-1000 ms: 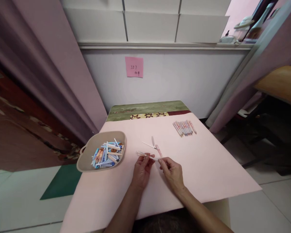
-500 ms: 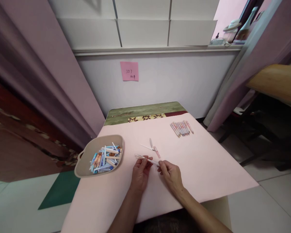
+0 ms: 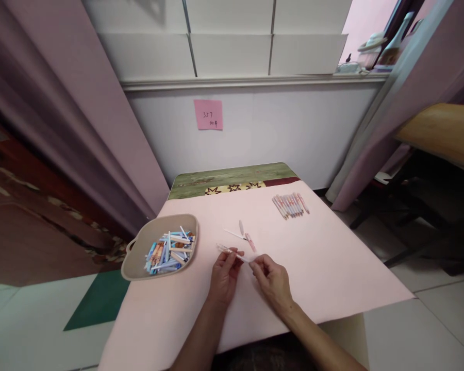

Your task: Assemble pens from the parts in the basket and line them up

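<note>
My left hand (image 3: 225, 273) is closed around a slim pen (image 3: 226, 249) with a clear, pale body, its one end pointing up and left past my fingers. My right hand (image 3: 271, 281) pinches the pen's other, whitish end near the middle of the pink-covered table. Just beyond my hands lie a pink pen part (image 3: 250, 242), a thin white refill with a dark tip (image 3: 234, 234) and a small greyish oval piece (image 3: 241, 227). A row of several assembled-looking pens (image 3: 291, 205) rests side by side farther off to the right.
To the left stands a beige basket (image 3: 136, 264) with a handle, holding many blue, white and orange pen parts (image 3: 172, 250). The pink cover (image 3: 332, 268) spreads over the table. A pink note (image 3: 209, 115) sticks to the wall behind.
My right hand has shifted slightly left, nearer my left hand, so less of the pen's white end shows between them. The loose parts and the row of pens stay put.
</note>
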The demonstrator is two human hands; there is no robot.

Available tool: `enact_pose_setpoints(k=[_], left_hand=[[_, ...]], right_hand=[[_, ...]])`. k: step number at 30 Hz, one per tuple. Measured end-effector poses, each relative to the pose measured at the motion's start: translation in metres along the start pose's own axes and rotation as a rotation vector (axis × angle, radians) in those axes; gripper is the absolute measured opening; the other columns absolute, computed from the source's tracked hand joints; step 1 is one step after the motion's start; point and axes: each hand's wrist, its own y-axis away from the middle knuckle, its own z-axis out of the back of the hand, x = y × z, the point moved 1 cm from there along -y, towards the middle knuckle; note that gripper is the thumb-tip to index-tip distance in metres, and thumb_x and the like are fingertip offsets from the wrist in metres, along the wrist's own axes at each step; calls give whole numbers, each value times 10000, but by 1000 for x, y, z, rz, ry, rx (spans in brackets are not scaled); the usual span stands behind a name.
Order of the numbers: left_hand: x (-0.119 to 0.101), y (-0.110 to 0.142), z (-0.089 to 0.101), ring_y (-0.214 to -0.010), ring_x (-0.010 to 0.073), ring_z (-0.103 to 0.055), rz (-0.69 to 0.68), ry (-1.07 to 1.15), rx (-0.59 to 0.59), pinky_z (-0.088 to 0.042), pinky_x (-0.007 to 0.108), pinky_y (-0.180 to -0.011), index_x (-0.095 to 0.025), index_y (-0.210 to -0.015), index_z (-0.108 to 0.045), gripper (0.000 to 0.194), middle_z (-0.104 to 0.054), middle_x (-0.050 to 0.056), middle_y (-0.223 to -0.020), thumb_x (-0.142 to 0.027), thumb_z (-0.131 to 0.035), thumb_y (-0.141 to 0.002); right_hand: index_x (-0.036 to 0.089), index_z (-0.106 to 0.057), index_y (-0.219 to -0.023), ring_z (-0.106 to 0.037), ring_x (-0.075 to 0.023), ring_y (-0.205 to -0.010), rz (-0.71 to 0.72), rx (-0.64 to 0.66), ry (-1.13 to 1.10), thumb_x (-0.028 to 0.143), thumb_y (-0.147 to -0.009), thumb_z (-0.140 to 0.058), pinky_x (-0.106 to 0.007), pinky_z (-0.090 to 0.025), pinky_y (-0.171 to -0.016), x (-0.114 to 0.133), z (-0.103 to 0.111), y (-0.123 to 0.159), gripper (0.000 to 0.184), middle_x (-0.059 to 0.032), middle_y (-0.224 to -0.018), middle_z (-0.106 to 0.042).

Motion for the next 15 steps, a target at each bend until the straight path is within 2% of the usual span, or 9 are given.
enact_pose_setpoints(k=[2,4,6,8,10,13,15], left_hand=[[0,0,1,-779,125,-664,0,-1,3,-505,242,-774,-135,-887,-681,208,-726,56,-819,-190,-760,-702],[1,0,1,-780,125,-663,5,-1,4,-503,241,-776,-136,-885,-681,195,-724,54,-816,-190,-752,-711],[1,0,1,-783,126,-662,9,-1,7,-502,239,-775,-138,-882,-682,187,-722,52,-816,-187,-748,-714],[1,0,1,-787,127,-661,8,-1,7,-501,238,-774,-139,-878,-682,184,-719,51,-816,-178,-749,-711],[1,0,1,-786,127,-659,4,-1,4,-501,241,-777,-139,-878,-683,185,-718,50,-814,-174,-750,-709],[2,0,2,-778,126,-659,7,-7,3,-503,241,-770,-139,-889,-684,186,-717,51,-811,-184,-743,-718],[2,0,2,-780,125,-660,10,-7,2,-502,237,-768,-140,-892,-684,186,-718,48,-810,-181,-742,-720]], right_hand=[[211,-640,-715,-566,-121,-500,6,21,3,413,-896,-487,-207,-396,-514,0,0,0,312,16,-554,-622],[212,-660,-854,-573,-123,-512,9,3,16,426,-854,-554,-206,-402,-518,0,0,1,239,19,-600,-640],[214,-638,-927,-560,-124,-505,7,-20,40,439,-806,-616,-207,-400,-513,0,0,1,256,28,-615,-633],[217,-628,-800,-552,-122,-497,-4,3,57,439,-843,-569,-206,-390,-509,1,-1,1,234,29,-578,-614],[218,-621,-715,-557,-121,-498,-19,55,68,426,-899,-482,-206,-381,-512,1,-1,2,311,25,-547,-605],[215,-638,-876,-558,-123,-504,-18,53,81,443,-847,-562,-205,-379,-515,1,-2,2,242,33,-581,-614],[208,-622,-888,-551,-123,-502,-11,36,94,454,-813,-602,-205,-376,-515,1,-2,3,258,35,-586,-611]])
